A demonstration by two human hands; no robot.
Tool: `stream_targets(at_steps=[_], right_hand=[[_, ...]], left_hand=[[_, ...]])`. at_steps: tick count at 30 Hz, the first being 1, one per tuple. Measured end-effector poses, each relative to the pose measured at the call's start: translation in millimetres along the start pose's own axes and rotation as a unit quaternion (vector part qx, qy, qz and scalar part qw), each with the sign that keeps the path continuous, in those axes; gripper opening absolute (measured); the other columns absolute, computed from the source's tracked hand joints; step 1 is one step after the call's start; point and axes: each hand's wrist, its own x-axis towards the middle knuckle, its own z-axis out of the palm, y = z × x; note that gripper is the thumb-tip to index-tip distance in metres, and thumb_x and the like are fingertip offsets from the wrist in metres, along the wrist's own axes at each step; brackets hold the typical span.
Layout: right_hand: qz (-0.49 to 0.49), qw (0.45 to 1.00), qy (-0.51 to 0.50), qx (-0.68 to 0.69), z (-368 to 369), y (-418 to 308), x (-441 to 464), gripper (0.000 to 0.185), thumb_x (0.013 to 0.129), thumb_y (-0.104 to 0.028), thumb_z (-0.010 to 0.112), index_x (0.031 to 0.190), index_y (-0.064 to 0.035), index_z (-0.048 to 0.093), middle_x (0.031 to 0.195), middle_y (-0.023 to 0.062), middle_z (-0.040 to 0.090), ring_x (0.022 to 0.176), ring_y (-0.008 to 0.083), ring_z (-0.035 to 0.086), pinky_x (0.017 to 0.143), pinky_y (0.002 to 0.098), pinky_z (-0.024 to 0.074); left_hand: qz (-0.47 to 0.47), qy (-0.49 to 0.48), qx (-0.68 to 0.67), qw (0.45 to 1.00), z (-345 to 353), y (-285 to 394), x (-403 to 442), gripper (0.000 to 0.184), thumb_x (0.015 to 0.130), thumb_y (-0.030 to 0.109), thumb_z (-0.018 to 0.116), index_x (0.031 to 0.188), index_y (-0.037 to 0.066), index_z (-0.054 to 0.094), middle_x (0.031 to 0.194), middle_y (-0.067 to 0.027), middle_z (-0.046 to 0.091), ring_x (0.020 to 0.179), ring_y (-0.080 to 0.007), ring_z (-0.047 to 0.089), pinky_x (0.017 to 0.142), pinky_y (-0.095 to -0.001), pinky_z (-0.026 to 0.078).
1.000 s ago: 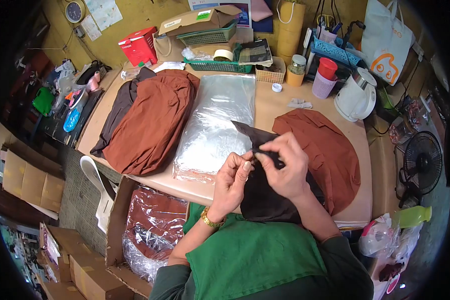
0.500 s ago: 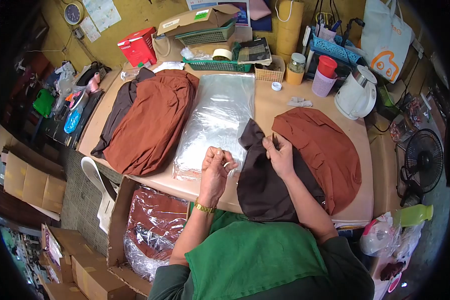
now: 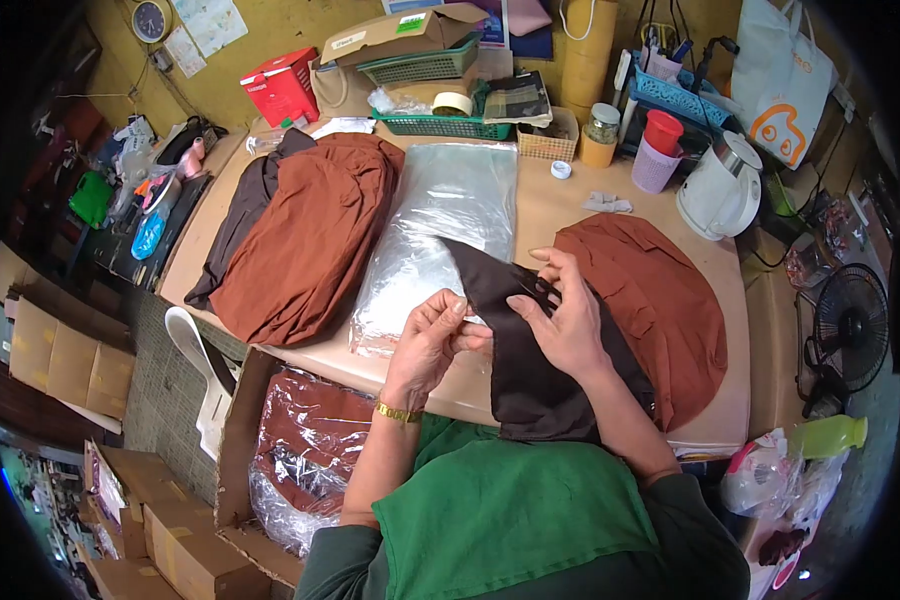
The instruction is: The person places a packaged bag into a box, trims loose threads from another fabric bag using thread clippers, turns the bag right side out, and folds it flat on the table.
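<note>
Blackish cloth, one, between two hands.

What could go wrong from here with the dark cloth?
The dark brown cloth overlaps the clear plastic sheets, so a tug might drag them askew. It also reaches the near edge of the table and could slide off toward the green cloth over the lap. The fingers of the right hand are spread, so its grip may be loose.
</note>
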Motion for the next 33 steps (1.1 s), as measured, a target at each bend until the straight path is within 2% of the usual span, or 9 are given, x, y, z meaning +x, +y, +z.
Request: stream_targets(at_steps=[1,3,8,13,16,25,29,31,33], right_hand=[[-0.048,0.996,-0.002,-0.076,-2.9,-7.5,-0.9,0.024,0.085,-0.023,0.073,0.1,-0.0062,0.063,0.088,0.0074,0.057,0.075,0.0187,0.059,0.065,0.0331,0.0479],[-0.122,0.975,-0.021,-0.182,-9.0,-21.9,-3.0,0.028,0.08,-0.02,0.075,0.104,-0.0097,0.065,0.093,0.0079,0.052,0.076,0.0264,0.06,0.065,0.0369,0.0481],[-0.193,0.95,-0.033,-0.242,-11.0,-40.3,-5.9,0.029,0.074,-0.016,0.078,0.1,-0.0106,0.067,0.09,0.0053,0.053,0.068,0.0227,0.056,0.06,0.0349,0.0443],[-0.261,0.93,0.008,-0.26,-6.3,-45.0,-4.6,0.032,0.068,-0.013,0.079,0.097,-0.0096,0.066,0.081,0.0024,0.054,0.065,0.0201,0.055,0.058,0.0327,0.0395],[-0.277,0.926,0.0,-0.258,-5.0,-47.5,-5.1,0.03,0.067,-0.012,0.079,0.092,-0.0088,0.063,0.078,0.0022,0.053,0.065,0.0194,0.054,0.058,0.0328,0.0387],[-0.327,0.9,-0.008,-0.287,-2.6,-54.4,-6.6,0.031,0.064,-0.005,0.081,0.081,-0.0078,0.055,0.072,0.0045,0.053,0.058,0.0222,0.052,0.053,0.0346,0.035],[-0.318,0.895,-0.028,-0.31,-3.4,-48.2,-7.3,0.022,0.068,-0.009,0.075,0.081,-0.0092,0.057,0.074,0.0027,0.049,0.062,0.0189,0.054,0.056,0.0325,0.0362],[-0.295,0.917,-0.012,-0.269,-3.3,-51.0,-5.6,0.023,0.068,-0.008,0.075,0.081,-0.009,0.056,0.074,0.0029,0.051,0.063,0.0194,0.055,0.056,0.032,0.0373],[-0.28,0.923,-0.017,-0.263,-5.8,-55.5,-7.5,0.025,0.068,-0.008,0.076,0.082,-0.0088,0.056,0.075,0.0029,0.052,0.064,0.0195,0.056,0.056,0.032,0.0378]], left_hand=[[-0.002,-0.01,-0.02,1.0,-2.3,-1.0,-0.3,0.019,0.1,0.017,0.052,0.095,-0.001,0.054,0.091,-0.0088,0.064,0.079,-0.0236,0.073,0.064,-0.0261,0.062],[0.0,-0.006,-0.028,1.0,2.4,0.6,-2.5,0.019,0.101,0.017,0.051,0.095,-0.001,0.054,0.091,-0.009,0.064,0.078,-0.024,0.072,0.063,-0.0266,0.062],[0.007,-0.032,-0.063,0.997,2.4,3.4,-5.9,0.02,0.101,0.017,0.05,0.096,-0.002,0.053,0.092,-0.0105,0.065,0.076,-0.0266,0.072,0.062,-0.028,0.062],[0.078,0.034,-0.008,0.996,24.3,5.7,-13.9,0.016,0.101,0.016,0.052,0.097,0.001,0.053,0.101,-0.0099,0.064,0.092,-0.0229,0.07,0.082,-0.0334,0.06],[0.082,0.016,0.045,0.996,21.4,4.4,-15.4,0.016,0.1,0.017,0.054,0.095,0.002,0.052,0.102,-0.0082,0.063,0.098,-0.0178,0.066,0.091,-0.035,0.056],[0.09,0.043,0.133,0.986,30.2,4.5,-19.3,0.02,0.1,0.02,0.053,0.092,0.002,0.05,0.094,-0.0053,0.06,0.091,-0.0127,0.063,0.09,-0.0335,0.056],[0.083,0.024,0.119,0.989,33.2,4.4,-20.9,0.021,0.101,0.02,0.053,0.091,0.001,0.049,0.093,-0.0053,0.059,0.093,-0.0143,0.064,0.091,-0.0338,0.056],[0.076,0.015,0.013,0.997,32.5,5.3,-19.8,0.017,0.1,0.019,0.053,0.095,0.004,0.053,0.1,-0.0069,0.062,0.094,-0.016,0.064,0.092,-0.0381,0.055],[0.072,0.022,0.005,0.997,26.5,4.1,-17.5,0.017,0.101,0.02,0.052,0.096,0.003,0.053,0.101,-0.0074,0.063,0.094,-0.0165,0.065,0.091,-0.0377,0.056]])
